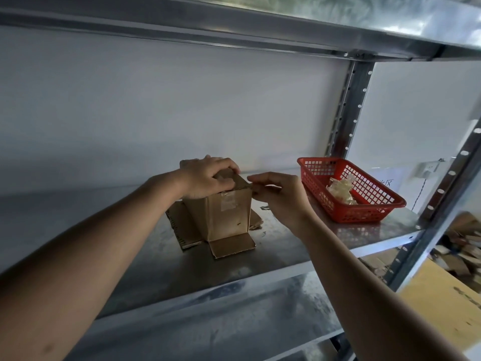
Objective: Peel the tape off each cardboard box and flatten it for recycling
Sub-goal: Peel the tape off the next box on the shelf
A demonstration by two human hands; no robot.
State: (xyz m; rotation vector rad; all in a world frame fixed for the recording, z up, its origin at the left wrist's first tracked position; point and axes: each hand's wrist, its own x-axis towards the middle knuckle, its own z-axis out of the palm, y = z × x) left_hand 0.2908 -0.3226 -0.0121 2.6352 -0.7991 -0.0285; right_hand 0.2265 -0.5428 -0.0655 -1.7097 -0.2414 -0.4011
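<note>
A small brown cardboard box (221, 217) stands upright on the metal shelf (156, 269), its bottom flaps splayed out flat around it. A strip of clear tape (228, 201) runs down from its top onto the near face. My left hand (208, 178) grips the top of the box, fingers curled over the far edge. My right hand (278, 199) is at the box's upper right corner, thumb and fingers pinched together at the edge; whether they hold tape I cannot tell.
A red plastic basket (385, 204) with crumpled clear tape (341, 191) inside sits to the right on the shelf. A shelf upright (343, 108) stands behind it. Cardboard pieces (458, 254) lie beyond the shelf at lower right. Another shelf hangs overhead.
</note>
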